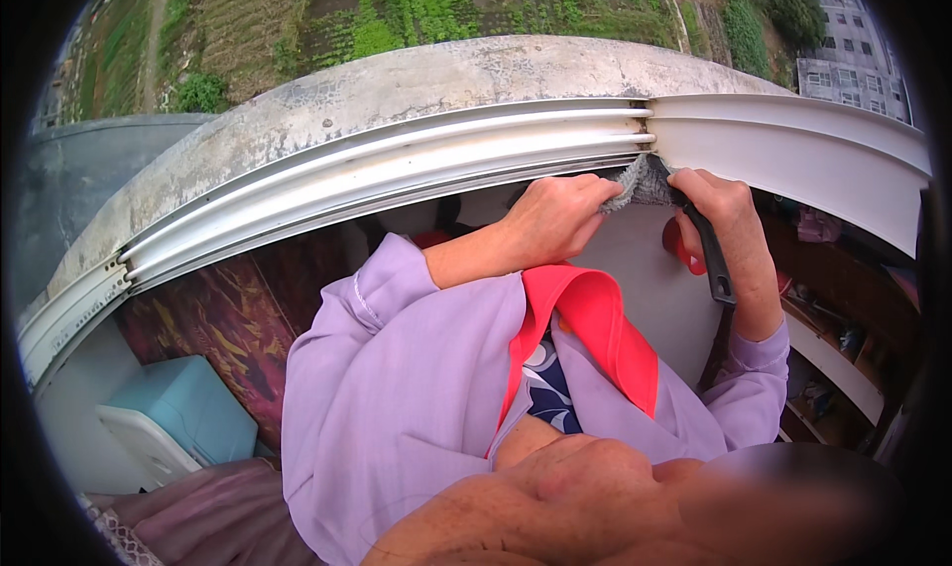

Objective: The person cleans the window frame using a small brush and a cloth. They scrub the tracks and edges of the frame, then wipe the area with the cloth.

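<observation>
My left hand (557,219) is closed, its fingertips pinching the edge of a grey cloth (650,181). The cloth is bunched just below the inner edge of the white window track (397,160), by the joint with the wider white frame piece. My right hand (722,209) is closed around a tool with a long black handle (712,251), which slants down along the wrist. The tool's working end is hidden behind the cloth and fingers. A red rounded piece (682,244) shows below the right fingers; whether it belongs to the tool, I cannot tell.
Beyond the track lies a weathered concrete ledge (476,65), with planted fields (397,16) far below and a grey building at the far right. Indoors, a light blue and white box (183,407) stands at the left. Cluttered shelves (833,358) are at the right.
</observation>
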`<action>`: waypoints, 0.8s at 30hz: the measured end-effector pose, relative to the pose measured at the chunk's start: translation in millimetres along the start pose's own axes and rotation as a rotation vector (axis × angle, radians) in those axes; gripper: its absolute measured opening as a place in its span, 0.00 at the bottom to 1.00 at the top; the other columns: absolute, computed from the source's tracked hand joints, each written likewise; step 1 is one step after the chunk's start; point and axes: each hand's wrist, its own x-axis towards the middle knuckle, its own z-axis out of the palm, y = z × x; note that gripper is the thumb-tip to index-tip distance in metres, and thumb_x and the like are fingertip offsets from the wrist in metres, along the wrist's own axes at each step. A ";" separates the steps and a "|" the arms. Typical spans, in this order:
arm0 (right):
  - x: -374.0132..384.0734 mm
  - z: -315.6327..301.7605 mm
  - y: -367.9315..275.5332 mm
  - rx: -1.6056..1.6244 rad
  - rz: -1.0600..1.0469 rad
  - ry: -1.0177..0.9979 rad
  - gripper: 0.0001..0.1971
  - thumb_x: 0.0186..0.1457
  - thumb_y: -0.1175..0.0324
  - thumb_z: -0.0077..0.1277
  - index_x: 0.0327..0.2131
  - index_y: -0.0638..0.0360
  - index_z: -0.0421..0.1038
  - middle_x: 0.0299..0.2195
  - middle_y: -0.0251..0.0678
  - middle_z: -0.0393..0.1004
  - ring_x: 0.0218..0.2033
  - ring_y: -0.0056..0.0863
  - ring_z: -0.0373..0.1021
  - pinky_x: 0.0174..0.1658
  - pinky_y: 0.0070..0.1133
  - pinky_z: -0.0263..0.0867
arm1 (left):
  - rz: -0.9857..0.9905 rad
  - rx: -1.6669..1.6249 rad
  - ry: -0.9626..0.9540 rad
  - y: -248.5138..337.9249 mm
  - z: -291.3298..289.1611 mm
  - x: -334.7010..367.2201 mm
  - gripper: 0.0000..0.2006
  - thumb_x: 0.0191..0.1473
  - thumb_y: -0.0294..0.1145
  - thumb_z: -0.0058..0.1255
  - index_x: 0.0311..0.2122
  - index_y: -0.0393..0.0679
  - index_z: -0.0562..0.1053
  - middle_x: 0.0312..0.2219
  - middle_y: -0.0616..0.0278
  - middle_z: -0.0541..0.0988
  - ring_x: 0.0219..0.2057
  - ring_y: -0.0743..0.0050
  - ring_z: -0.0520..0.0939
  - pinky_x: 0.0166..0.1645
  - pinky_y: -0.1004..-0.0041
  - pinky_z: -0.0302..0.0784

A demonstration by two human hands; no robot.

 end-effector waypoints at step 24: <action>148.2 108.9 -205.4 1.036 -0.439 -0.064 0.10 0.46 0.85 0.56 0.35 0.67 0.74 0.25 0.41 0.76 0.23 0.28 0.78 0.26 0.18 0.70 | -0.544 0.447 0.985 114.1 -228.6 -217.0 0.09 0.49 0.22 0.59 0.37 0.35 0.76 0.26 0.60 0.80 0.27 0.81 0.80 0.33 0.79 0.74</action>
